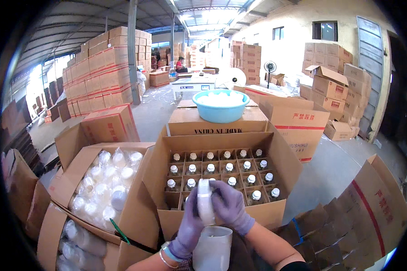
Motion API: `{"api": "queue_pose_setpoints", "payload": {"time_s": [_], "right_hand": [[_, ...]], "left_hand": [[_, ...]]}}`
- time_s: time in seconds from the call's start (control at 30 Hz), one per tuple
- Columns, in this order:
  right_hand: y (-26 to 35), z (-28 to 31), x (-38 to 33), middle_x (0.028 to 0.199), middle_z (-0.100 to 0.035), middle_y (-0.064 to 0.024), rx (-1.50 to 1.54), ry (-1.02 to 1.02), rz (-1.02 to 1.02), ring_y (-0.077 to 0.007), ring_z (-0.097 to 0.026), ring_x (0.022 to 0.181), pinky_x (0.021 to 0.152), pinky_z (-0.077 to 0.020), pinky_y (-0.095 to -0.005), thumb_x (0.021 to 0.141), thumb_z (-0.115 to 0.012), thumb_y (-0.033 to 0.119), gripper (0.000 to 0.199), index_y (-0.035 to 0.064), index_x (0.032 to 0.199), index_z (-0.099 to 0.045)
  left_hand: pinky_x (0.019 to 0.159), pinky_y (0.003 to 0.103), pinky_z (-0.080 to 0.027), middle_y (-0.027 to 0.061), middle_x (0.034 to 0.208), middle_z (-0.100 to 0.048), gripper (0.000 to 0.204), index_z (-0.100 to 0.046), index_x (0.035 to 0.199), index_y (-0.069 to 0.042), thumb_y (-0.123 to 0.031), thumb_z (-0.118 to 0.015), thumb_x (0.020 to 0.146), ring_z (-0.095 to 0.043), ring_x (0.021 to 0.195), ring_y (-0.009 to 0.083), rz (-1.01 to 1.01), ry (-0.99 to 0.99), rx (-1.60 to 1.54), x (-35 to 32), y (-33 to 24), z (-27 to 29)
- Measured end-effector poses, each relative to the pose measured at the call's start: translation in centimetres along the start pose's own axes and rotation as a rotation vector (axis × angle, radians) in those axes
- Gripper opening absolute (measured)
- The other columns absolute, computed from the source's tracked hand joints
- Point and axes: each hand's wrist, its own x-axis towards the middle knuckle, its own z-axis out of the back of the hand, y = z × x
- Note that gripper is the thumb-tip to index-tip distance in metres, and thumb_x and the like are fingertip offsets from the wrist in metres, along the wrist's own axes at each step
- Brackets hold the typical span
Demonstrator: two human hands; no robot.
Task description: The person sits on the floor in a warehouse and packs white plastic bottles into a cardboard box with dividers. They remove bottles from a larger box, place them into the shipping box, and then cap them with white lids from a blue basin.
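In front of my body, a white disc-shaped lid point(205, 203) is held up nearly edge-on between both gloved hands. My left hand point(191, 221), in a purple glove, is closed on its left side. From the right, my right hand point(230, 205) grips the same lid with bent fingers. Directly beneath them stands a translucent plastic jar point(212, 253), its top uncovered. Beyond my hands is an open cardboard box point(221, 141) with dividers, where rows of white-capped glass bottles point(210, 169) stand upright. My hands hide some of the near cells.
On the left, an open carton point(140, 198) holds bagged white-lidded containers; a green pen-like tool point(120, 230) lies at its edge. A blue basin point(220, 108) of white pieces sits behind the bottle box. Cardboard dividers point(321, 235) fill a carton on the right. Stacked cartons point(99, 67) stand farther back.
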Motion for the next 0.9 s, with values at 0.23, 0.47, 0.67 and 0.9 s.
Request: {"api": "queue_pose_setpoints", "payload": {"time_s": [0.23, 0.47, 0.67, 0.9], "right_hand": [[-7.4, 0.1, -0.9, 0.128, -0.061, -0.0152, 0.762, 0.415, -0.409, -0.0233, -0.061, 0.113, 0.098, -0.0504, -0.0374, 0.101, -0.049, 0.024, 0.042, 0.0069, 0.139, -0.051], [-9.4, 3.3, -5.5, 0.121, -0.065, -0.0094, 0.448, 0.163, -0.615, -0.0169, -0.061, 0.111, 0.088, -0.0537, -0.032, 0.099, -0.056, 0.028, 0.042, 0.0033, 0.133, -0.058], [-8.9, 0.8, -12.1, 0.133, -0.061, -0.0186, 0.674, 0.4, -0.329, -0.0318, -0.051, 0.131, 0.113, -0.0357, -0.0461, 0.093, -0.065, 0.042, 0.053, -0.0002, 0.125, -0.065], [-5.4, 1.2, -11.6, 0.12, -0.067, -0.0187, 0.673, 0.371, -0.201, -0.0342, -0.058, 0.122, 0.109, -0.0399, -0.0458, 0.089, -0.068, 0.04, 0.047, -0.0018, 0.109, -0.073]], "left_hand": [[0.113, 0.048, -0.037, 0.0243, 0.152, -0.038, 0.061, -0.055, 0.141, -0.012, -0.032, -0.073, 0.087, -0.035, 0.142, 0.0435, -0.656, 0.125, 1.133, 0.4, 1.8, 0.5], [0.104, 0.041, -0.048, 0.0165, 0.125, -0.066, 0.041, -0.067, 0.128, -0.01, -0.028, -0.069, 0.091, -0.06, 0.122, 0.0311, -0.239, 0.382, 0.63, -0.5, 6.7, 8.1], [0.105, 0.038, -0.045, 0.012, 0.12, -0.069, 0.037, -0.068, 0.125, -0.005, -0.024, -0.067, 0.093, -0.062, 0.117, 0.0258, 0.001, 0.651, 0.345, 0.5, 7.6, 8.9], [0.12, 0.053, -0.021, 0.0104, 0.114, -0.071, 0.032, -0.075, 0.113, -0.006, -0.028, -0.07, 0.089, -0.063, 0.115, 0.0252, -0.202, 0.599, 0.294, -0.9, 7.5, 9.4]]}}
